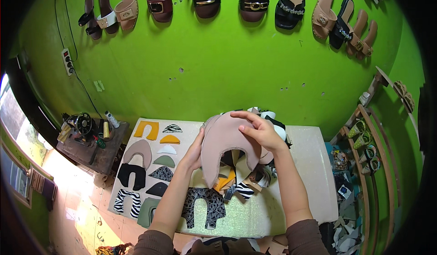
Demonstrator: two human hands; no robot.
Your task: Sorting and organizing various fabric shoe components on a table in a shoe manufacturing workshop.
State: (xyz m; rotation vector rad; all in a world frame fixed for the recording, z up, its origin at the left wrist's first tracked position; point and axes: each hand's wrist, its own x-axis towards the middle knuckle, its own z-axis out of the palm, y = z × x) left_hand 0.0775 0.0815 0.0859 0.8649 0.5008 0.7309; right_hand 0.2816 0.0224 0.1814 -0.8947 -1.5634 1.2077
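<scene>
Over the table I hold up a pinkish-beige U-shaped piece of shoe-upper material (217, 141), its opening facing down. More layers of the same colour show at its edge. My left hand (195, 152) grips its left side, fingers mostly hidden behind. On the upper right, my right hand (265, 132) has its index finger and thumb bent over the face of the piece. Below and behind lies a heap of mixed cut pieces, including a zebra-striped scrap (245, 191) and a mustard scrap (225, 181). A black-grey patterned U-shaped piece (191, 205) lies nearer me.
On the pale table (309, 177), U-shaped and half-moon pieces lie in rows at left, among them a mustard U-shape (146, 130). A sewing machine (84, 124) stands on a side table. Scraps (348, 232) pile at right by a wooden rack (359, 164). Sandals (209, 2) hang on the green wall.
</scene>
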